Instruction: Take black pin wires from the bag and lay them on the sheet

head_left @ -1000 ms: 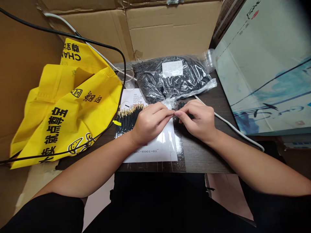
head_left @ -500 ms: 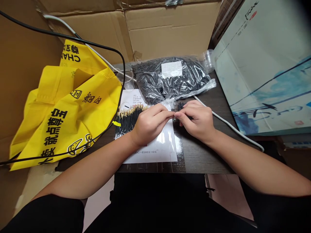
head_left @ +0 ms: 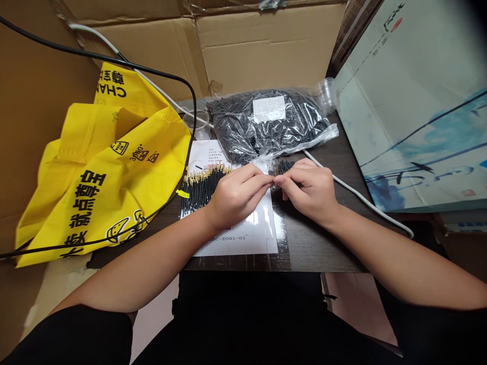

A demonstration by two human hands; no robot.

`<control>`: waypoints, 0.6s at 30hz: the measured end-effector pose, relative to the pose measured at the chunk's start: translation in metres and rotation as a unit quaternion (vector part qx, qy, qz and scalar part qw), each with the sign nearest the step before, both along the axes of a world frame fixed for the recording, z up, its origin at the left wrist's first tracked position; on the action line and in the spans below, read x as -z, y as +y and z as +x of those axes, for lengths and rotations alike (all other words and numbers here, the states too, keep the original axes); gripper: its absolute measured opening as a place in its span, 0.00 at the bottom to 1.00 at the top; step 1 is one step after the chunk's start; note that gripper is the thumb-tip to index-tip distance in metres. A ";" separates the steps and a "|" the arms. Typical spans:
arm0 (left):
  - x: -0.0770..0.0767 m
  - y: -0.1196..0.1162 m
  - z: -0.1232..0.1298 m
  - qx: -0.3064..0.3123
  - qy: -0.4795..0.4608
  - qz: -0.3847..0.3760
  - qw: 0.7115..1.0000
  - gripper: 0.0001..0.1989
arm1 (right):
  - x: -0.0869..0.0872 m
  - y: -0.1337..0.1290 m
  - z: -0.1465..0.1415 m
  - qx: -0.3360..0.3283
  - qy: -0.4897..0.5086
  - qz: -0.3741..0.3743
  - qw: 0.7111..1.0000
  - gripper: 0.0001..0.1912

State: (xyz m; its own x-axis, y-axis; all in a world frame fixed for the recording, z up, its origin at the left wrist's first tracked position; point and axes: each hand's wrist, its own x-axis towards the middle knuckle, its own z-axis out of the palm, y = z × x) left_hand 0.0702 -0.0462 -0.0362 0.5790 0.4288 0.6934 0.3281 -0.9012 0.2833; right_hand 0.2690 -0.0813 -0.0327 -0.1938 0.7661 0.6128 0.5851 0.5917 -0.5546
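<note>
My left hand [head_left: 238, 192] is closed in a pinch over the printed sheet [head_left: 243, 238]. Its fingertips meet those of my right hand [head_left: 308, 187], which is pinched as well. Whatever the fingers hold is too small or hidden to make out. Left of my left hand lies a row of short black cables with gold-coloured ends [head_left: 200, 190], on the sheet. Partly behind my right hand is a small bunch of black pieces [head_left: 286, 166], apparently black cables or tubing.
Behind the hands lies a clear plastic bag [head_left: 236, 126] packed with black pieces. A yellow bag [head_left: 125, 132] fills the left side, with a black cable [head_left: 152, 71] looping over it. Clear cups [head_left: 326, 96] stand near the bag. A white cable [head_left: 357, 195] and a pale box [head_left: 411, 111] are at right.
My right hand has shifted very slightly, showing a little more of the black bunch behind it. Both hands keep their pinch, fingertips together.
</note>
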 end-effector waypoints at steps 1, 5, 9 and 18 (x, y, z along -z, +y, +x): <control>0.000 0.000 0.000 0.002 -0.002 0.002 1.000 0.08 | 0.000 -0.001 0.000 -0.001 0.005 -0.004 1.000 0.21; 0.001 0.000 0.000 0.007 -0.009 0.009 1.000 0.09 | -0.001 -0.001 0.000 -0.003 0.017 -0.020 1.000 0.22; -0.003 -0.001 0.001 0.000 -0.017 -0.006 1.000 0.08 | -0.002 -0.001 0.002 -0.009 0.018 -0.030 0.999 0.22; -0.008 0.000 0.002 -0.018 -0.065 -0.069 0.995 0.06 | -0.004 0.000 0.002 -0.025 0.051 0.009 0.998 0.05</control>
State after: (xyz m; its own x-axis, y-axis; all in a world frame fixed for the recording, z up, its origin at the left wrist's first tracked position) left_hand 0.0722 -0.0462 -0.0280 0.4713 0.5443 0.6939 0.3121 -0.8389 0.4460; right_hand 0.2707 -0.0809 -0.0290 -0.1670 0.7451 0.6457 0.4955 0.6296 -0.5984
